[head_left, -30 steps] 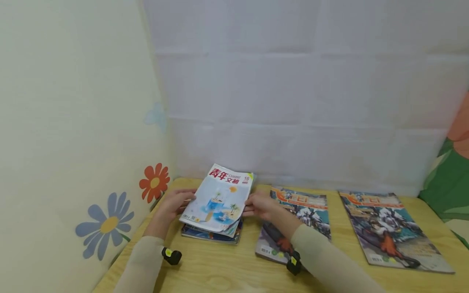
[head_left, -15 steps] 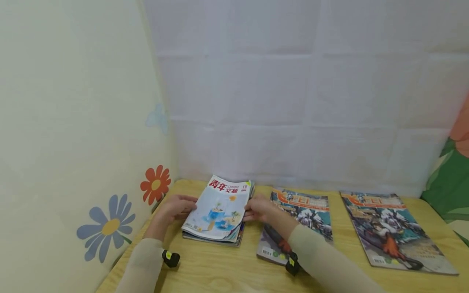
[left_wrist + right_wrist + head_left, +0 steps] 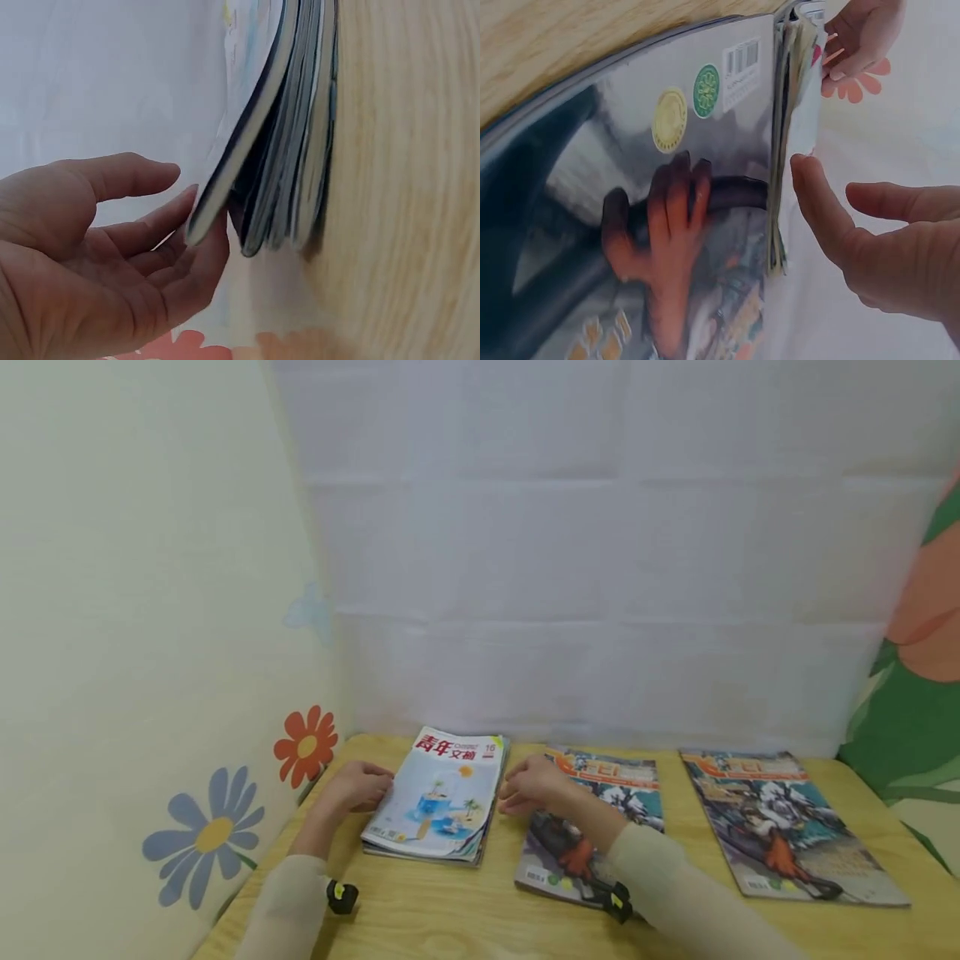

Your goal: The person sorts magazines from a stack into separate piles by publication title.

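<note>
A pile of magazines (image 3: 431, 797) lies at the back left of the table, its top one pale with red lettering and a blue beach picture. My left hand (image 3: 363, 787) is at the pile's left edge. The left wrist view shows its fingers (image 3: 196, 279) touching the top magazine's lifted edge, the thumb apart from it. Across the pile, my right hand (image 3: 534, 783) is loosely bent, thumb and forefinger spread. Its forefinger's tip is right at the pile's side in the right wrist view. The lower magazines (image 3: 289, 187) show as layered edges.
A dark illustrated magazine (image 3: 555, 860) lies under my right forearm, partly hidden by it. Another with the same cover (image 3: 795, 835) lies farther right. A white sheet (image 3: 480, 552) hangs behind the table (image 3: 442, 910), and a flower-painted wall (image 3: 150, 610) borders its left side.
The pale magazine, held tilted above the pile a second ago, has come down onto it. Both hands have loosened, and the right one has drawn slightly off the edge.
</note>
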